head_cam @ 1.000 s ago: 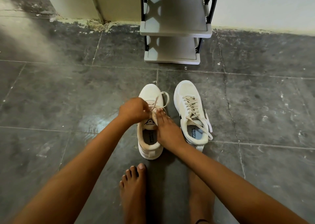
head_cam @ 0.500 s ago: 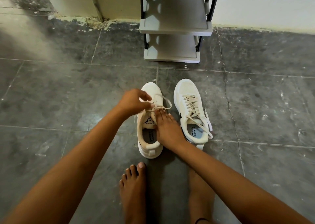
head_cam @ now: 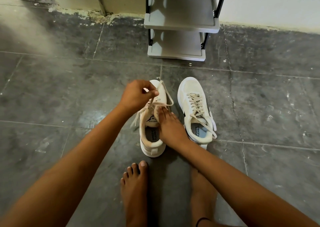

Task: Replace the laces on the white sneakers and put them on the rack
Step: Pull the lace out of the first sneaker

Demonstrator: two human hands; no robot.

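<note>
Head view: left hand (head_cam: 136,95) pinches the soft, limp lace (head_cam: 166,95); right hand (head_cam: 170,124), fingers flat, seemingly pins the light left sneaker (head_cam: 152,133); grip near the lace's tip

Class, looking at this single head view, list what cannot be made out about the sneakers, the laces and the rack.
Head view only:
- Left sneaker: its eyelets, hidden under the right hand and left hand, which pinches the lace.
- Rack: upper shelves cut off by the top edge.
- Right sneaker: tongue label too small to read.
</note>
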